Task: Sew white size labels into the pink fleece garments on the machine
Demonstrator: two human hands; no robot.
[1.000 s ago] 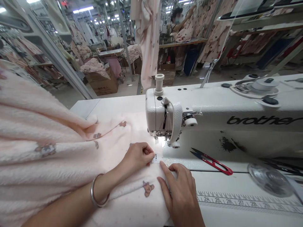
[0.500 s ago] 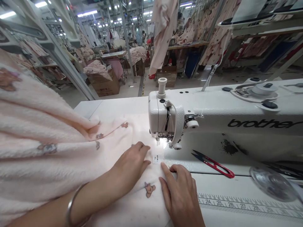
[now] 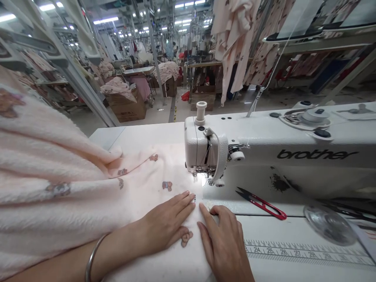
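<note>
A pink fleece garment [image 3: 73, 164] with small teddy-bear prints lies in folds across the white sewing table, running under the presser foot [image 3: 202, 170] of a white Brother sewing machine [image 3: 264, 133]. My left hand [image 3: 167, 221], wearing a metal bangle, lies flat on the fleece, its fingertips reaching a small white label [image 3: 194, 198] and hiding most of it. My right hand [image 3: 223, 244] rests just beside it on the fabric's right edge, fingers spread and holding nothing.
Red-handled thread snips [image 3: 261, 204] lie right of the needle, and a clear round disc [image 3: 329, 225] sits further right. A measuring scale [image 3: 305, 250] is marked along the table's front. Beyond the machine stand cardboard boxes, fabric piles and hanging pink garments.
My left hand has slid forward over the white label, which was plainly visible before and is now mostly covered. A further teddy print has come into view. My right hand has barely moved.
</note>
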